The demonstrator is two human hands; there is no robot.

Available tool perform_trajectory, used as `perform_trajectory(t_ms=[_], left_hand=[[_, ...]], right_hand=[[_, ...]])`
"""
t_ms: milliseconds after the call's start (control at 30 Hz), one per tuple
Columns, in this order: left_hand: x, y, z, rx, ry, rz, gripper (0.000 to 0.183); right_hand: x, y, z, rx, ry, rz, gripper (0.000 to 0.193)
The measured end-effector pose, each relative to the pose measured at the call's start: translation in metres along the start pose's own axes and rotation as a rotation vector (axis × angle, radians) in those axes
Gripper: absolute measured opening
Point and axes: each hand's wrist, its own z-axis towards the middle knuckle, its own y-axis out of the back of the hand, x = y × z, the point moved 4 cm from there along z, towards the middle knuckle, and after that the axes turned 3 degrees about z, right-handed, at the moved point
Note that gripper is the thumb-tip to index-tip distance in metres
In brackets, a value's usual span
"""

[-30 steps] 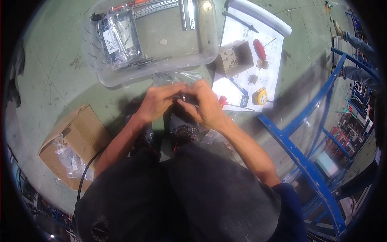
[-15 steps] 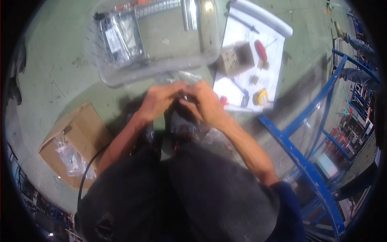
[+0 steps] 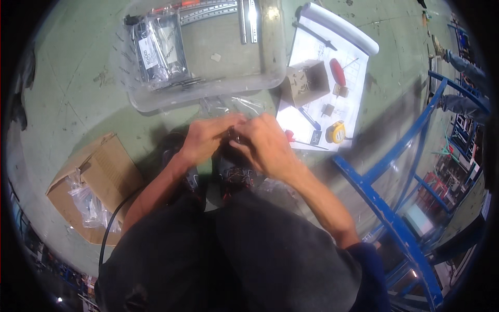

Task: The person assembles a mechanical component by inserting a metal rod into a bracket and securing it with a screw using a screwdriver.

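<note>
My left hand [image 3: 208,138] and my right hand [image 3: 262,143] meet in front of me, fingertips pinched together on a small dark part [image 3: 235,136] that is mostly hidden between them. A crumpled clear plastic bag [image 3: 228,105] lies on the floor just beyond the fingers. Below the hands are my shoes [image 3: 234,177] and dark trousers.
A clear plastic bin [image 3: 270,62] ahead holds bagged parts [image 3: 158,47] and metal rails [image 3: 249,15]. To the right lies a paper sheet [image 3: 332,57] with a small cardboard box [image 3: 306,80], a red-handled tool [image 3: 338,72] and a yellow tape measure [image 3: 336,132]. An open carton [image 3: 99,182] sits left; a blue metal frame [image 3: 395,208] stands right.
Both hands stay pinched together on the small part; they have shifted only slightly, and the view has tilted a little.
</note>
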Motion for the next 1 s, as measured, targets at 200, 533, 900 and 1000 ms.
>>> perform_trajectory(t_ms=[200,533,900,1000], left_hand=[[0.020,-0.008,-0.003,-0.083,-0.081,-0.052,0.041],[0.011,-0.002,-0.002,-0.023,0.035,-0.102,0.042],[-0.032,0.027,-0.023,0.023,0.424,-0.810,0.056],[-0.039,0.027,-0.020,0.042,0.406,-0.779,0.051]], right_hand=[[-0.012,-0.010,-0.002,0.005,-0.048,0.005,0.033],[-0.002,-0.002,0.003,0.055,-0.131,0.002,0.033],[-0.017,0.036,-0.035,-0.816,-0.884,1.214,0.019],[-0.028,0.031,-0.047,-0.835,-0.884,1.329,0.021]])
